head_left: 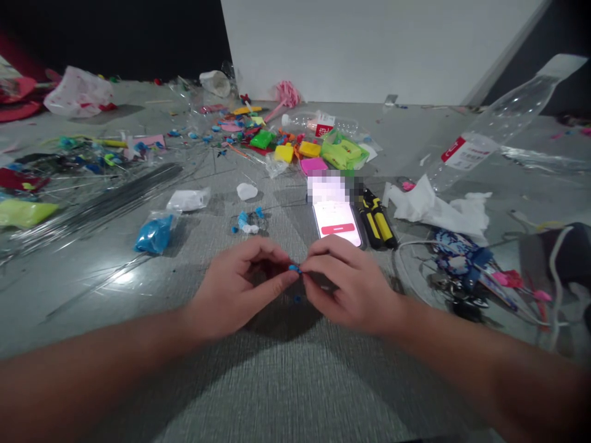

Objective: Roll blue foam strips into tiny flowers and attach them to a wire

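My left hand (240, 286) and my right hand (351, 283) meet at the middle of the grey table (286, 381), fingertips pinched together on a tiny blue piece (294, 268). Another small blue bit (297, 299) lies on the table just under the fingers. Beyond my right hand lies a lit phone (336, 221) with a white and red screen. A small heap of blue and white pieces (248, 222) sits a little beyond my left hand.
Yellow-and-black pliers (376, 218) lie right of the phone. A blue bag (154, 234), metal wires (96, 206), coloured clay packs (314, 151), a clear bottle (498, 123), white tissue (438, 206) and cables with keys (466, 271) crowd the table.
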### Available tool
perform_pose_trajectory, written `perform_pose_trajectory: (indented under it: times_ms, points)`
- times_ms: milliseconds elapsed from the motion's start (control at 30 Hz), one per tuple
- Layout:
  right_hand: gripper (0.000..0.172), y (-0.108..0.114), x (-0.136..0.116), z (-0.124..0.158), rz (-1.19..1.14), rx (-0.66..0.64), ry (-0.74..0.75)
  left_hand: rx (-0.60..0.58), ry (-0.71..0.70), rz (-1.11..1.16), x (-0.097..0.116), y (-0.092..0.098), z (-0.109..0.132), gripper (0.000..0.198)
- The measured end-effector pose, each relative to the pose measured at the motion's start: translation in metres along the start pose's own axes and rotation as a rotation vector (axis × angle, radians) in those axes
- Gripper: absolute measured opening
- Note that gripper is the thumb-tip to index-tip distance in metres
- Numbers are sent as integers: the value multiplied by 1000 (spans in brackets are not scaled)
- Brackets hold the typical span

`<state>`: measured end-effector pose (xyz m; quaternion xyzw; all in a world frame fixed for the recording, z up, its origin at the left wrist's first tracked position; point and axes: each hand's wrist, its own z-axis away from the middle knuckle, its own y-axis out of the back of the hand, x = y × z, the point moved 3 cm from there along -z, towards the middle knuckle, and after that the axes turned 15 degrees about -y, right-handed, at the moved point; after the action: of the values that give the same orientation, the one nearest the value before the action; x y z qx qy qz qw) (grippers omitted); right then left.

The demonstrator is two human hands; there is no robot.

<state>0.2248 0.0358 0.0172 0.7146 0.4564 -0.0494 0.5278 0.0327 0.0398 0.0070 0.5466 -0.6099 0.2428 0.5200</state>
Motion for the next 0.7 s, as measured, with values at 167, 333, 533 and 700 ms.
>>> perform_pose_trajectory:
  times_ms: [167,333,533,700]
  points:
    - [9,0,-4,-1,6,-14,16,-51,24,69,-2,1,-3,13]
    - [7,1,-7,0,-14,-2,53,-96,23,79,-3,2,-3,11]
    - [11,4,-7,1,34,43,31,-58,65,142,-3,1,-3,14]
    - [12,2,-6,1,69,37,22,-17,94,98,-4,1,-5,14]
